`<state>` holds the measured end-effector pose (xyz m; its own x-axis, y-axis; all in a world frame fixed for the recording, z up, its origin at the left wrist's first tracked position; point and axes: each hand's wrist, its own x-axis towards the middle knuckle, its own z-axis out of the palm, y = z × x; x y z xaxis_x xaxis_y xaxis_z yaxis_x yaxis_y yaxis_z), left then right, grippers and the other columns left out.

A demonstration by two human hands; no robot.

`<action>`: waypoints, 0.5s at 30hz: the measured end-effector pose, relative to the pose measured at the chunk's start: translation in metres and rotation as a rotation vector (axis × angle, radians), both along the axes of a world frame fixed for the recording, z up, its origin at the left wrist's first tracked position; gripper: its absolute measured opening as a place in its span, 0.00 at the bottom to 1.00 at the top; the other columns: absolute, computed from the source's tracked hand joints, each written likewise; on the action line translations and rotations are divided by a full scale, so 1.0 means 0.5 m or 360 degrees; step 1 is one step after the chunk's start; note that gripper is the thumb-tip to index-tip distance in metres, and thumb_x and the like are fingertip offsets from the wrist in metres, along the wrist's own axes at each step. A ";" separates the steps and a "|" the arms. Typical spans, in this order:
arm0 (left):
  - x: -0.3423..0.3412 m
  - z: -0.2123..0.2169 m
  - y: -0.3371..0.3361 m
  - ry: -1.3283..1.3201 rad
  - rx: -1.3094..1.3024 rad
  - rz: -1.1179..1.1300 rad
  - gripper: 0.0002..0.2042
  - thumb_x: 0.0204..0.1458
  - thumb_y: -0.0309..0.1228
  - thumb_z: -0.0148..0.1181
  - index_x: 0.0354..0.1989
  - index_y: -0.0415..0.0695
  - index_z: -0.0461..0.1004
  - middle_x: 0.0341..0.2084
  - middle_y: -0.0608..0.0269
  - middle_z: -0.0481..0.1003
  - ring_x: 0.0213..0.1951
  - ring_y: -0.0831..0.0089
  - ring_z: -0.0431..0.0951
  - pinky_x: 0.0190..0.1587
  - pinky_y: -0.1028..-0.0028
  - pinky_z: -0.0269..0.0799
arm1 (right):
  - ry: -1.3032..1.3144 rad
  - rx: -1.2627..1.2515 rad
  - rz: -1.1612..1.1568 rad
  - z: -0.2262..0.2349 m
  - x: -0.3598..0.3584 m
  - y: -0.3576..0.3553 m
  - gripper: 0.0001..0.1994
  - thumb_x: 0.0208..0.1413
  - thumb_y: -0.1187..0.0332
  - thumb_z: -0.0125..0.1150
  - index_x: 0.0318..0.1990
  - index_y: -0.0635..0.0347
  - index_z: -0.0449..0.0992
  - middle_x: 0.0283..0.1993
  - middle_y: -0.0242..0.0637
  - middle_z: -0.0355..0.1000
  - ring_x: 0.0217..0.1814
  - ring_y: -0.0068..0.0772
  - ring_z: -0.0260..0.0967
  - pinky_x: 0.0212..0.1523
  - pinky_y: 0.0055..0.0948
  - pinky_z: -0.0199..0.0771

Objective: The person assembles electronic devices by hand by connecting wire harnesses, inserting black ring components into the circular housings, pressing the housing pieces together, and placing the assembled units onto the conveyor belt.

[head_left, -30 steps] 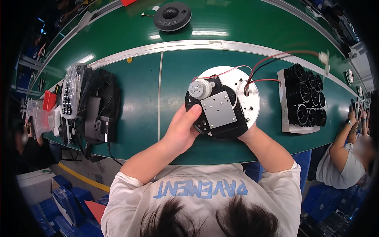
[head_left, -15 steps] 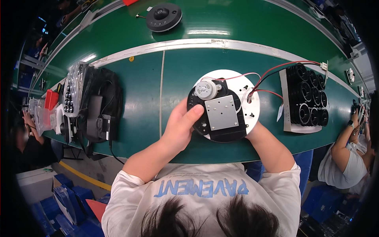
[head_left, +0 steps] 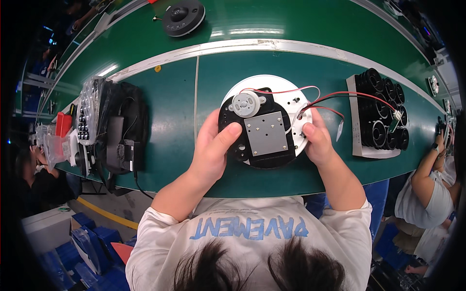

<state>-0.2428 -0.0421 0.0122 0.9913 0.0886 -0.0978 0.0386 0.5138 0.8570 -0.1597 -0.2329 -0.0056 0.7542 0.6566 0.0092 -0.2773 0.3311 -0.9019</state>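
Between my two hands is a round motor assembly with a white disc (head_left: 262, 83) under a black plastic plate (head_left: 232, 127). A silver motor (head_left: 246, 104) and a grey square metal plate (head_left: 268, 133) sit on the black part. My left hand (head_left: 211, 145) is closed on its left edge, thumb on top and fingers hidden underneath. My right hand (head_left: 319, 143) grips the right rim, thumb on the white disc. Red and black wires (head_left: 349, 93) run from the disc to a small white connector (head_left: 398, 115), which overlaps the stack of black rings in view.
Black rings (head_left: 383, 111) stand in a white tray (head_left: 358, 128) at the right. A black domed round device (head_left: 183, 18) sits on the far green surface. At left are a black bag (head_left: 133, 94), plastic-wrapped parts (head_left: 92, 109) and a red bin (head_left: 63, 124). Co-workers are at both sides.
The assembly has moved slightly left and away from me. My right hand, mostly hidden beneath the disc before, now shows its thumb on top. The wire end has swung down.
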 end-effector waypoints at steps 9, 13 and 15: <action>0.000 -0.001 -0.003 -0.0052 0.0038 0.0003 0.23 0.49 0.34 0.55 0.50 0.35 0.58 0.44 0.56 0.67 0.47 0.72 0.67 0.51 0.72 0.61 | 0.0029 0.0100 0.0014 -0.005 -0.001 -0.001 0.34 0.46 0.59 0.54 0.58 0.67 0.51 0.52 0.41 0.61 0.54 0.29 0.59 0.54 0.28 0.58; -0.008 -0.005 -0.006 -0.0193 0.0232 0.0031 0.27 0.46 0.33 0.59 0.51 0.34 0.55 0.44 0.57 0.66 0.46 0.73 0.66 0.50 0.73 0.62 | -0.0227 0.0113 -0.0055 -0.010 0.004 0.007 0.33 0.45 0.56 0.53 0.56 0.68 0.54 0.52 0.42 0.62 0.53 0.30 0.60 0.53 0.29 0.58; -0.015 0.002 -0.018 -0.0317 0.0390 0.0130 0.30 0.42 0.31 0.63 0.50 0.35 0.54 0.43 0.56 0.65 0.45 0.73 0.66 0.48 0.74 0.62 | -0.0372 -0.0030 -0.0119 -0.027 0.008 0.000 0.33 0.44 0.55 0.53 0.55 0.69 0.55 0.51 0.42 0.63 0.52 0.31 0.60 0.53 0.29 0.58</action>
<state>-0.2505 -0.0509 0.0134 0.9774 0.1656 0.1313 -0.1750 0.2856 0.9422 -0.1559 -0.2328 -0.0190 0.7796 0.6006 0.1774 -0.0356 0.3252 -0.9450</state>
